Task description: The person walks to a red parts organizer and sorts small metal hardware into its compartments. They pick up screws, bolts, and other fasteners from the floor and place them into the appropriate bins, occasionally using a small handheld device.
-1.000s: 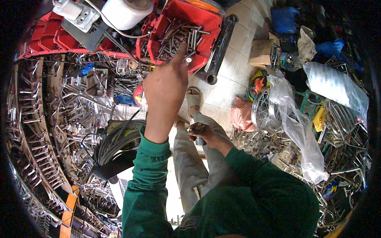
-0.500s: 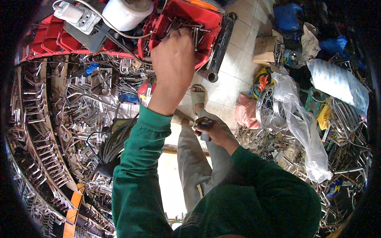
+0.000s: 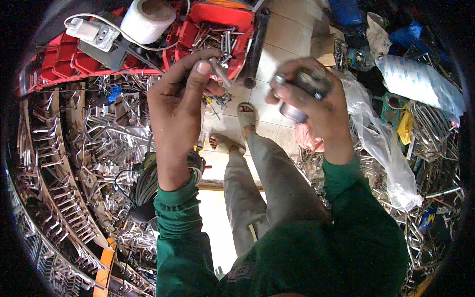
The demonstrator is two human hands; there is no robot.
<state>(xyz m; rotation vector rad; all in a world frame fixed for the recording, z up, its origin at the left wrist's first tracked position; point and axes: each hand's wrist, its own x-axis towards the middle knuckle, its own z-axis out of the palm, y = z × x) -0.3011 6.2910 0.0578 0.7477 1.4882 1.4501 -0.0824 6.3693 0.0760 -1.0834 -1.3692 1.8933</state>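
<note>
The two hands are up in the air and apart from each other. The left hand (image 3: 178,111) pinches a shiny metal bolt (image 3: 221,72) between its thumb and fingers. The bolt sticks out toward the right hand (image 3: 324,101), but it touches nothing over there. The right hand is curled around a grey, round metal piece (image 3: 293,112). That hand is blurry, so I cannot tell just what the piece is.

Just past the left hand is a red bin (image 3: 215,14), with lots of loose bolts (image 3: 227,42) in a messy heap. So one bolt is out and held, and many are in the bin. The bolt and the round piece are not put together; as far as I can judge, nothing is joined yet.

Past the left hand, a little to its left, are a fat white roll (image 3: 143,24) and a white power strip (image 3: 103,35). A coil of grey cable (image 3: 143,182) lies down to the left of the left wrist. Past the bin's right side, the tile floor (image 3: 283,47) shows between the hands. To the right of the right hand hangs a long clear plastic bag (image 3: 378,148).
</note>
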